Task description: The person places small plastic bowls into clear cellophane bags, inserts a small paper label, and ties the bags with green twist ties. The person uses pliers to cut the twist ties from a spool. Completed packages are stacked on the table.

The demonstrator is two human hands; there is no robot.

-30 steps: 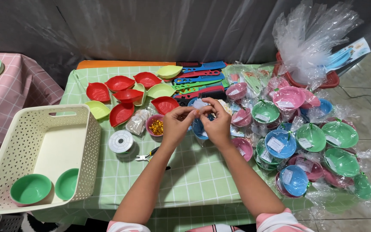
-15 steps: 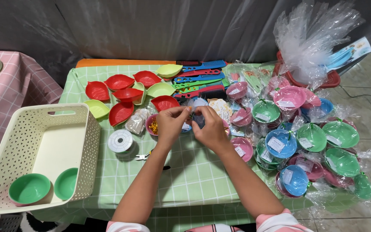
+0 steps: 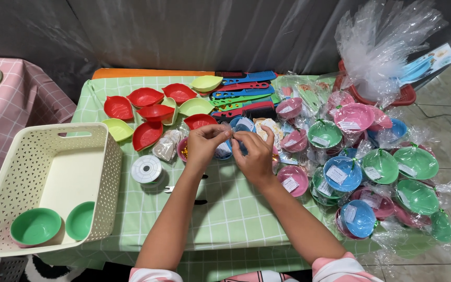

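My left hand (image 3: 203,145) and my right hand (image 3: 255,154) meet fingertip to fingertip above the green checked tablecloth (image 3: 225,214). Together they pinch a small thin piece (image 3: 230,136) that is too small to make out. A blue bowl (image 3: 223,152) lies just under the fingers. Beside my left hand is a small pink bowl of yellow bits (image 3: 184,151) and a clear packet (image 3: 165,148).
A white perforated basket (image 3: 6,183) at the left holds two green bowls (image 3: 35,227). A white spool (image 3: 146,169) and scissors (image 3: 176,189) lie near my left forearm. Red and green leaf-shaped dishes (image 3: 144,96) and combs (image 3: 241,89) fill the back. Several wrapped bowls (image 3: 379,167) crowd the right, under a cellophane bundle (image 3: 382,47).
Both hands have drawn closer together and slightly toward me, and the fingertips now pinch at one point over the blue bowl. Everything else on the table stays put.
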